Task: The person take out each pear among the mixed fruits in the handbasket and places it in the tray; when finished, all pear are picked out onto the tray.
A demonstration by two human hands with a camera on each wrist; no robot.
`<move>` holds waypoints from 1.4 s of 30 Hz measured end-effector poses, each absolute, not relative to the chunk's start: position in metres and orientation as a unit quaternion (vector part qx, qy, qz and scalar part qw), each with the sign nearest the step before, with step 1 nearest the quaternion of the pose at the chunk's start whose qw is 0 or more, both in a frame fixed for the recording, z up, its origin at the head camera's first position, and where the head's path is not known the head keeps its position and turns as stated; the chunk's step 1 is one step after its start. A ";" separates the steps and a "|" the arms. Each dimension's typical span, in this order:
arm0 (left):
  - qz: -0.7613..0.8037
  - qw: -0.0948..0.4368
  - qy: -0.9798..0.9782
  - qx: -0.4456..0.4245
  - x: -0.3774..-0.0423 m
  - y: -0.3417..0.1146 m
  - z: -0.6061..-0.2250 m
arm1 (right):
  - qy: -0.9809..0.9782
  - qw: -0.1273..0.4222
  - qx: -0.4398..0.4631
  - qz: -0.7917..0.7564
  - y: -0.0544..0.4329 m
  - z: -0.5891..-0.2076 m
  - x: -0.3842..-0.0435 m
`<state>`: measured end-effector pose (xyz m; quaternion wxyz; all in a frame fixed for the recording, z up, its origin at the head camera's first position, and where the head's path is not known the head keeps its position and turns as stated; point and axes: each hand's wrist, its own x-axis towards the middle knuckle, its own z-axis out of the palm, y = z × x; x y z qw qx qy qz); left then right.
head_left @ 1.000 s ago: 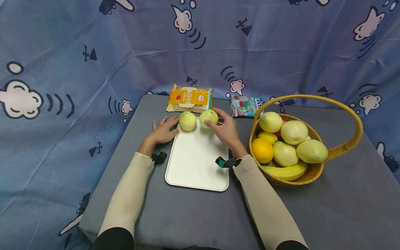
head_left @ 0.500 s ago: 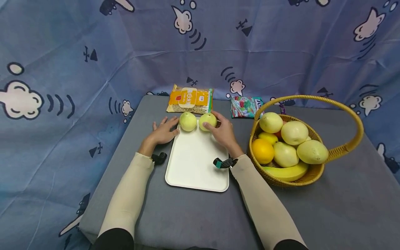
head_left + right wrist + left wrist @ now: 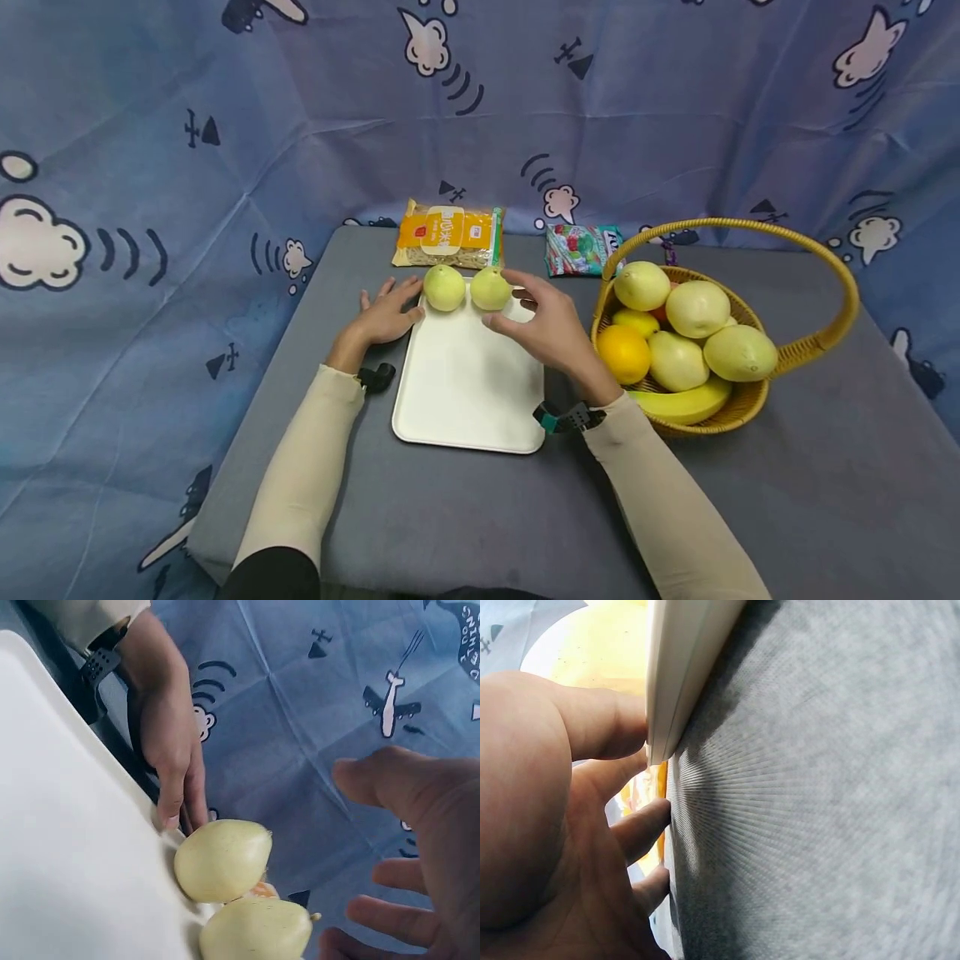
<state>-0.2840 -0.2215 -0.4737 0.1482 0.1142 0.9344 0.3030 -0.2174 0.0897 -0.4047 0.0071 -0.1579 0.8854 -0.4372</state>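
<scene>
Two pale green pears, a left pear (image 3: pixel 444 288) and a right pear (image 3: pixel 491 289), sit side by side at the far end of a white rectangular tray (image 3: pixel 465 375). My right hand (image 3: pixel 551 329) is just right of the right pear, fingers spread and thumb apart; in the right wrist view a gap shows between that hand and both pears. My left hand (image 3: pixel 384 318) lies at the tray's far left corner. In the left wrist view its thumb (image 3: pixel 607 724) touches the tray's rim (image 3: pixel 676 682), while the other fingers reach down to the grey cloth.
Right of the tray stands a yellow wicker basket (image 3: pixel 756 408) with a tall handle, holding more pears, an orange (image 3: pixel 624 354) and a banana (image 3: pixel 686 404). Behind the tray lie a yellow food packet (image 3: pixel 448 237) and a green-red packet (image 3: pixel 581 250). A patterned blue curtain (image 3: pixel 480 92) hangs behind.
My right hand has let go of the right pear and drawn back slightly to the right. The left hand stays at the tray corner. The head view has shifted a little.
</scene>
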 end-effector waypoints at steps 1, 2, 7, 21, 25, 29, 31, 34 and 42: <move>0.305 0.147 0.934 0.115 -0.284 -0.222 -0.472 | 0.883 0.008 -0.173 -0.437 0.094 -0.399 -0.211; 0.308 0.147 0.933 0.116 -0.283 -0.222 -0.472 | 0.880 0.007 -0.187 -0.437 0.100 -0.394 -0.205; 0.305 0.150 0.933 0.119 -0.283 -0.222 -0.471 | 0.882 -0.023 -0.236 -0.406 0.144 -0.375 -0.179; 0.301 0.149 0.934 0.118 -0.285 -0.224 -0.473 | 0.959 -0.102 -0.153 -0.218 0.290 -0.332 -0.127; 0.303 0.150 0.934 0.118 -0.284 -0.223 -0.472 | 0.978 -0.078 -0.140 -0.135 0.308 -0.336 -0.125; 0.308 0.150 0.932 0.117 -0.284 -0.223 -0.472 | 0.982 -0.051 -0.140 -0.116 0.313 -0.348 -0.126; 0.309 0.151 0.932 0.117 -0.283 -0.223 -0.472 | 0.982 -0.043 -0.137 -0.119 0.314 -0.357 -0.127; 0.309 0.152 0.931 0.118 -0.283 -0.223 -0.473 | 0.983 -0.050 -0.127 -0.125 0.314 -0.368 -0.127; 0.306 0.148 0.933 0.115 -0.285 -0.224 -0.475 | 0.977 -0.108 -0.138 -0.118 0.310 -0.372 -0.126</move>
